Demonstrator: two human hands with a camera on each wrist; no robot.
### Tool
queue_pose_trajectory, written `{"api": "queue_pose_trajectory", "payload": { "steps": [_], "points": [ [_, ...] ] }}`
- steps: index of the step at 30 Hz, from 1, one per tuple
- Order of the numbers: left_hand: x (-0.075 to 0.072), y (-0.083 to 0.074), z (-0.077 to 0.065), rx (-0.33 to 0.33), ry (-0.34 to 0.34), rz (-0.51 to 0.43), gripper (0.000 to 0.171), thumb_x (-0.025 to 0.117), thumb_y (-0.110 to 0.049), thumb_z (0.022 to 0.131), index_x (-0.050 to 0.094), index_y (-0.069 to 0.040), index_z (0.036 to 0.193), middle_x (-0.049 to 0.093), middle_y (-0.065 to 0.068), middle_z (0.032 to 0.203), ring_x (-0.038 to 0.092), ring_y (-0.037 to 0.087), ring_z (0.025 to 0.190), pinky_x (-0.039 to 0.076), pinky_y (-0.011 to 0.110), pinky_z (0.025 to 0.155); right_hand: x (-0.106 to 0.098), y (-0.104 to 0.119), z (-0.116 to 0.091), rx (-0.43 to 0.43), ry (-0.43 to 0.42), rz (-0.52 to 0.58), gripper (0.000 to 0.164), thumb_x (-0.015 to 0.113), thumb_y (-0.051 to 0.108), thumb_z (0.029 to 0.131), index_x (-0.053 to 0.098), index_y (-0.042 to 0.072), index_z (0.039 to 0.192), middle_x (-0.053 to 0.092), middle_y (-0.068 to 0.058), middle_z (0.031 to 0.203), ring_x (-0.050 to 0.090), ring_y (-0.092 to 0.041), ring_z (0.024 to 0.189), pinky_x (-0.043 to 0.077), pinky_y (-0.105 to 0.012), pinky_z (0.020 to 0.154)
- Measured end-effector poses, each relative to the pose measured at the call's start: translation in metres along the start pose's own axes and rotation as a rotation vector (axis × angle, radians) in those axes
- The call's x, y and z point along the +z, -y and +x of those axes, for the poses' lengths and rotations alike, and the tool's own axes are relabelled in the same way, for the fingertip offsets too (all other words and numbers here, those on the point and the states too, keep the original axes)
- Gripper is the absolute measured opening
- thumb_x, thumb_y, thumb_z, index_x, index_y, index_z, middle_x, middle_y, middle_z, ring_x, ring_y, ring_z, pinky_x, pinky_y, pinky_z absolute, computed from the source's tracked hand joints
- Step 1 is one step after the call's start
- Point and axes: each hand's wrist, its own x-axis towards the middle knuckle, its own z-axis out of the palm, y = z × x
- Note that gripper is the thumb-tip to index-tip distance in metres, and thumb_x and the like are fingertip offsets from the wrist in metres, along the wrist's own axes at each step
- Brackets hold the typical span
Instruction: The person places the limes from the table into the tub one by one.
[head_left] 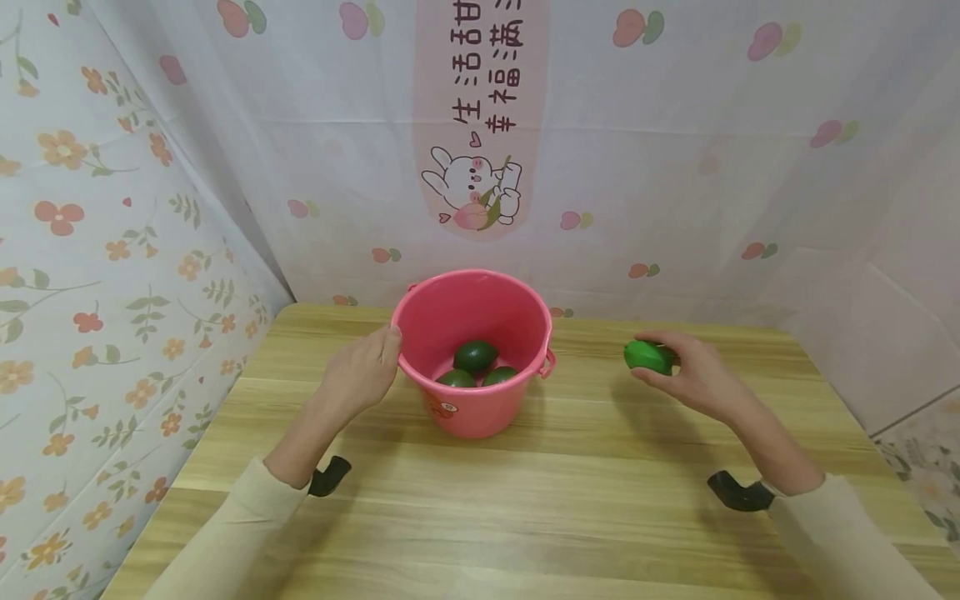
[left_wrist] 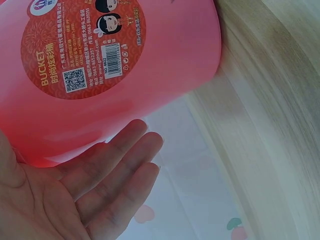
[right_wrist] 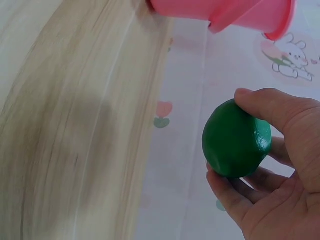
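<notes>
A pink bucket stands upright on the wooden table, its mouth tilted into the head view. Inside it lie three dark green, avocado-like fruits. My left hand holds the bucket's left rim; in the left wrist view, the fingers extend beside its pink wall, and the rim grip is partly hidden. To the right of the bucket, my right hand pinches a bright green fruit between thumb and fingers, above the table. The right wrist view shows this fruit as rounded, glossy and slightly faceted.
The wooden table reaches back to a white printed curtain with a rabbit picture. A floral curtain hangs along the left side. A pink handle joint sticks out from the bucket's right side.
</notes>
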Motion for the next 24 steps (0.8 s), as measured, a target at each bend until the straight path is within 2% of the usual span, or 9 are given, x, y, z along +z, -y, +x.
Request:
{"api": "queue_pose_trajectory", "payload": {
  "steps": [10, 13, 20, 24],
  "points": [
    [0.000, -0.002, 0.001, -0.011, 0.010, 0.002, 0.042, 0.023, -0.030, 0.112, 0.052, -0.010, 0.089, 0.050, 0.005, 0.077, 0.050, 0.025, 0.070, 0.042, 0.041, 0.064, 0.003, 0.006, 0.006, 0.018, -0.006, 0.037, 0.051, 0.076, 0.021, 0.094, 0.059, -0.001, 0.136, 0.063, -0.022, 0.122, 0.063, -0.034, 0.098, 0.053, -0.050, 0.077],
    [0.001, -0.001, 0.000, -0.013, 0.008, 0.004, 0.042, 0.023, -0.031, 0.112, 0.053, -0.010, 0.090, 0.050, 0.005, 0.077, 0.050, 0.025, 0.070, 0.042, 0.041, 0.064, 0.005, 0.007, 0.007, 0.017, -0.005, 0.063, 0.052, 0.076, 0.020, 0.094, 0.058, -0.001, 0.137, 0.062, -0.022, 0.124, 0.063, -0.034, 0.099, 0.053, -0.050, 0.079],
    [0.001, 0.000, 0.000, -0.010, 0.000, 0.006, 0.043, 0.023, -0.031, 0.112, 0.053, -0.009, 0.091, 0.051, 0.005, 0.078, 0.051, 0.026, 0.072, 0.042, 0.042, 0.064, 0.008, 0.010, 0.011, 0.010, -0.014, 0.078, 0.051, 0.076, 0.020, 0.094, 0.058, 0.001, 0.137, 0.063, -0.020, 0.122, 0.063, -0.032, 0.099, 0.053, -0.041, 0.079],
    [0.001, 0.000, 0.001, -0.007, 0.001, 0.005, 0.043, 0.023, -0.032, 0.112, 0.052, -0.010, 0.090, 0.050, 0.005, 0.077, 0.049, 0.025, 0.069, 0.041, 0.041, 0.063, 0.008, 0.013, 0.014, 0.009, -0.015, 0.088, 0.051, 0.076, 0.021, 0.094, 0.058, 0.002, 0.137, 0.062, -0.020, 0.122, 0.063, -0.032, 0.099, 0.053, -0.043, 0.080]
  ]
}}
